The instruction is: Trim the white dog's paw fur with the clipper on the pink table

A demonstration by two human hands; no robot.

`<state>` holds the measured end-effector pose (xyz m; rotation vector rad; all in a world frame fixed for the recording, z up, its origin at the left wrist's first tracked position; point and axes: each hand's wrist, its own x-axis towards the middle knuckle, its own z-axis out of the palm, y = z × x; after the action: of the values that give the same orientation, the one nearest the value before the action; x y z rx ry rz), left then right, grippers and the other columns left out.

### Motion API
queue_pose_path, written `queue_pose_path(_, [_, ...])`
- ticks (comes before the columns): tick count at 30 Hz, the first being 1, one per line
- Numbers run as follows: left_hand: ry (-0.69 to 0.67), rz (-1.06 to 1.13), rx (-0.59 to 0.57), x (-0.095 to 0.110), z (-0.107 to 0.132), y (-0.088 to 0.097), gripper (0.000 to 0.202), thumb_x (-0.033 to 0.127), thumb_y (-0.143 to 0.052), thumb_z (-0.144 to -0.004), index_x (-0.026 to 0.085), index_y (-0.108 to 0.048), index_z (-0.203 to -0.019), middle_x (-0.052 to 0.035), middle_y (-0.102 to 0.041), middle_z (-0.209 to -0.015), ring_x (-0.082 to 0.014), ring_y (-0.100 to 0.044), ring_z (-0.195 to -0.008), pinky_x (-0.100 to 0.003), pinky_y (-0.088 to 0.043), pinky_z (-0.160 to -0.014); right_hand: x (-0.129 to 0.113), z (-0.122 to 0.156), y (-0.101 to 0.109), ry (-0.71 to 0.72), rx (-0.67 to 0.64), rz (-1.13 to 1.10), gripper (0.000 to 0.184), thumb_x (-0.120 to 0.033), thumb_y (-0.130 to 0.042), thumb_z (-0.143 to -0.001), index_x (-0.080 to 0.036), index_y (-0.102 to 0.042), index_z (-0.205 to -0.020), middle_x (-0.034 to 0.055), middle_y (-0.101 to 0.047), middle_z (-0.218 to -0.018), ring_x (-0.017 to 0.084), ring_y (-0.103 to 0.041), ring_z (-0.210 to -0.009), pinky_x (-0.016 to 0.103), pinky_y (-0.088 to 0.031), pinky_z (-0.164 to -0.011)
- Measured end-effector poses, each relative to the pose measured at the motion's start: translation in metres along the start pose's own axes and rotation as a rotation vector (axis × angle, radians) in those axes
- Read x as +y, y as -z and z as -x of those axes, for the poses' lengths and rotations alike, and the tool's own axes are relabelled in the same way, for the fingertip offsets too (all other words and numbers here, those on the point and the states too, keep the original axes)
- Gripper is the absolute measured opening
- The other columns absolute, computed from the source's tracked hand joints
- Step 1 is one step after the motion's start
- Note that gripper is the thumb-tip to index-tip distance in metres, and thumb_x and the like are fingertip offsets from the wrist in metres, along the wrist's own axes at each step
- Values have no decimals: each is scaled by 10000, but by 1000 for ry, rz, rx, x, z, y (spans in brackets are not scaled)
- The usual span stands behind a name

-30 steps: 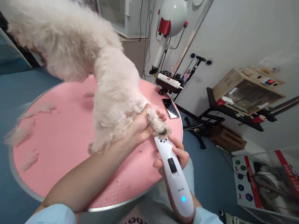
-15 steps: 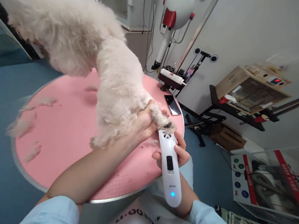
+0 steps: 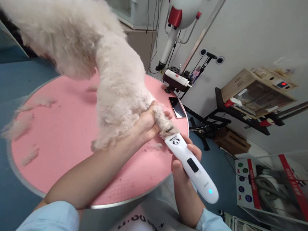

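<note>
A white curly-coated dog [image 3: 119,79] stands on a round pink table [image 3: 72,129], its body partly cropped by the top edge. My left hand [image 3: 149,123] is wrapped round one of its legs, holding the paw [image 3: 167,125] up off the tabletop. In my right hand [image 3: 185,155] is a white hair clipper [image 3: 194,169] with a black switch and a lit blue light. The clipper's head meets the fur at the paw; its blade is hidden there. Some of my right fingers are behind the clipper body.
Tufts of cut fur [image 3: 18,126] lie on the table's left side. A phone [image 3: 177,107] rests near the right rim. Beyond stand a white dryer [image 3: 186,6] on an arm, a wooden box [image 3: 256,93] on a shelf, and a clear-sided case [image 3: 272,191].
The clipper has swung round, its lower end now further right and its head tilted against the paw. My right hand turned with it. My left hand keeps its hold on the leg.
</note>
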<state>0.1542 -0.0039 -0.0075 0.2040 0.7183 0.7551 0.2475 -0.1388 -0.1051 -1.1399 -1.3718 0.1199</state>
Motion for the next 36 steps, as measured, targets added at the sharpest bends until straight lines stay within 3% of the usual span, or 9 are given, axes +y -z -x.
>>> queue_pose_path(3, [-21,-18,20,1,0,-1,360,409,-428,-954,156,-492,-705,-41,-602,-600,-149,-612,-550,-240,-501,-494,-6,-5,6,15,115,-30,448,-270,-680,-799,-288,-417,-1161,115,-567,-1298,273,-595,-1185,472,-534,-905])
queue_pose_path(5, [-36,-30,32,1,0,-1,350,394,-418,-960,157,-489,-714,-38,-603,-602,-148,-612,-546,-243,-503,-501,-6,-11,5,15,78,-14,441,-195,-698,-761,-274,-456,-1121,110,-589,-1297,271,-597,-1199,471,-530,-924])
queue_pose_path(7, [-43,-33,30,1,-1,-1,349,390,-405,-965,157,-486,-718,-32,-595,-594,-143,-603,-534,-244,-501,-504,-3,-16,2,20,33,-31,430,-205,-686,-769,-265,-466,-1134,122,-590,-1320,280,-597,-1214,490,-530,-933])
queue_pose_path(11, [-62,-32,29,0,-4,3,332,392,-421,-958,161,-483,-728,-37,-598,-597,-155,-611,-551,-258,-508,-515,6,-21,-3,34,125,-71,418,-220,-678,-781,-260,-471,-1142,117,-604,-1303,275,-605,-1208,489,-528,-946])
queue_pose_path(18, [-84,-31,36,0,-6,4,316,361,-427,-960,155,-487,-728,-37,-591,-588,-155,-613,-544,-258,-508,-525,21,-21,-2,-228,160,-313,471,-384,-700,-748,-253,-495,-1151,108,-603,-1265,276,-653,-1072,473,-566,-851])
queue_pose_path(24, [-80,-17,23,0,-8,5,331,384,-434,-955,157,-483,-718,-31,-589,-593,-150,-598,-512,-265,-504,-499,24,-23,-10,-464,122,-753,483,-358,-751,-708,-317,-537,-1139,32,-665,-1207,225,-673,-1017,414,-570,-838])
queue_pose_path(28, [-62,-22,4,-1,-11,7,350,392,-421,-957,155,-487,-707,-32,-586,-600,-145,-591,-517,-272,-513,-512,26,-23,-12,-543,106,-808,444,-373,-745,-731,-319,-546,-1124,46,-679,-1208,192,-687,-886,340,-586,-695])
queue_pose_path(32, [-49,-28,-3,1,-10,8,346,406,-455,-942,150,-503,-713,-40,-597,-618,-143,-595,-531,-268,-518,-520,20,-19,-2,-466,12,-737,429,-353,-734,-770,-331,-546,-1154,55,-640,-1297,73,-581,-518,247,-529,-496])
queue_pose_path(36, [-99,-26,25,5,-9,7,310,420,-550,-898,150,-522,-749,-41,-609,-628,-161,-624,-561,-277,-529,-540,6,-15,15,-228,-20,-496,422,-278,-712,-809,-343,-537,-1187,49,-583,-1373,75,-616,-526,257,-549,-493])
